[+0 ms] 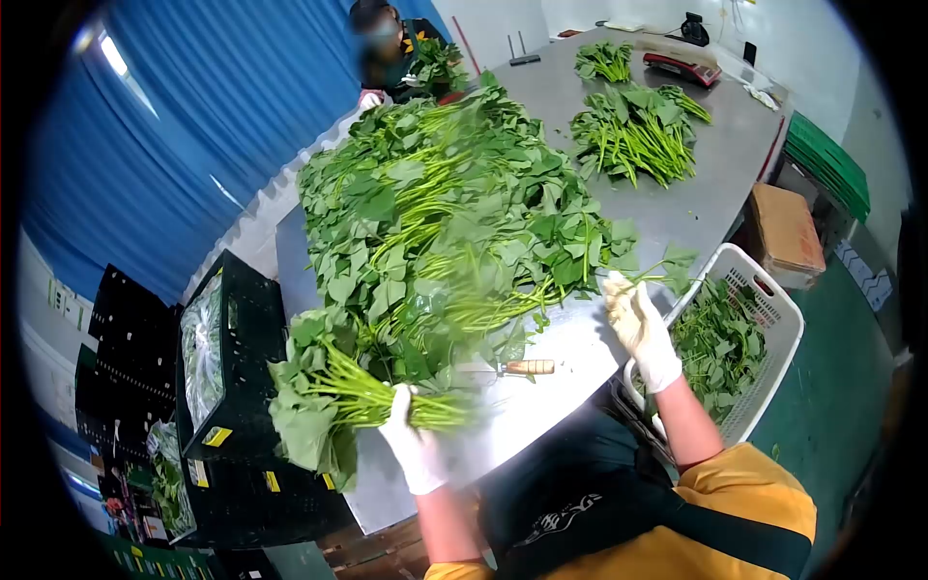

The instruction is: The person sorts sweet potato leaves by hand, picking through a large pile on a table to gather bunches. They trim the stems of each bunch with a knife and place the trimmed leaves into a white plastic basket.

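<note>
My left hand (414,445), in a white glove, is closed around the stems of a bunch of leafy greens (338,391) at the table's near left edge. Its broad leaves point left and the stem ends right. My right hand (640,333), also gloved, is raised beside the white basket with its fingers closed on a thin leafy stem (675,265). Between my hands lies a knife with a wooden handle (530,367), its blade partly covered by greens. A large heap of leafy greens (387,208) spreads over the table beyond.
A white basket (788,333) with loose leaves stands right of the metal table (580,391). Bunched greens (638,135) and a red scale (682,68) sit farther back. Black crates (242,300) are stacked at left. Another person (401,48) stands across the table holding greens.
</note>
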